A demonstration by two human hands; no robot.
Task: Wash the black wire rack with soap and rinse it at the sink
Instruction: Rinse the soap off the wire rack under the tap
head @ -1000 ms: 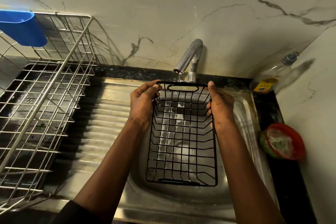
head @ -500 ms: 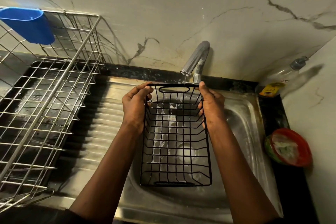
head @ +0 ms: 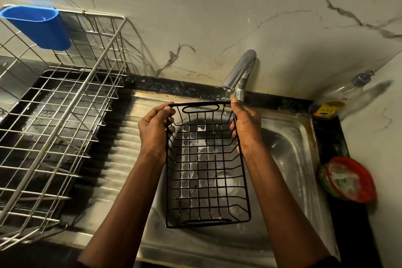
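The black wire rack (head: 206, 172) hangs over the steel sink (head: 291, 141), its open side facing me and soap film filling some of its mesh squares. My left hand (head: 155, 130) grips its far left corner, fingers curled round the rim. My right hand (head: 247, 128) grips the far right corner. The grey tap (head: 240, 72) lets a thin stream of water fall onto the rack's far rim near my right hand.
A large silver dish rack (head: 56, 119) with a blue plastic cup holder (head: 41, 26) stands on the left, beside the ribbed drainboard (head: 121, 154). A clear soap bottle (head: 339, 95) leans in the right corner. A red dish with a scrubber (head: 348, 178) sits on the black counter edge.
Both hands have carried the rack a little to the left under the tap, so the stream now lands near its far right corner. The grips are unchanged.
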